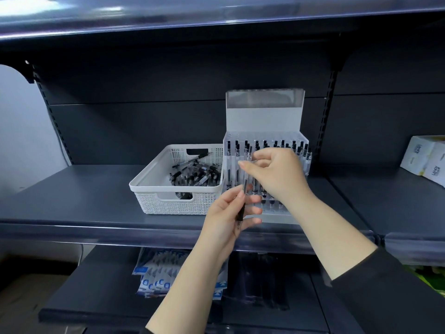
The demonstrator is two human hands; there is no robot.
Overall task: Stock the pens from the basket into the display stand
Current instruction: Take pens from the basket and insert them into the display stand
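Observation:
A white perforated basket (pixel 154 186) sits on the dark shelf and holds several black-and-clear pens (pixel 197 173). To its right stands a clear acrylic display stand (pixel 265 116) with several pens upright in its rows. My left hand (pixel 228 213) grips a pen (pixel 242 206) upright in front of the stand's left side. My right hand (pixel 277 174) is above it at the stand's front rows, fingers curled and pinching the top of a clear pen (pixel 248 155). The hands hide much of the stand's lower rows.
The dark shelf (pixel 72 201) runs left and right of the basket and stand. White cartons (pixel 426 160) stand at the far right. On the lower shelf lie blue-and-white packets (pixel 159 276) and dark packaged items (pixel 262 283). Another shelf hangs overhead.

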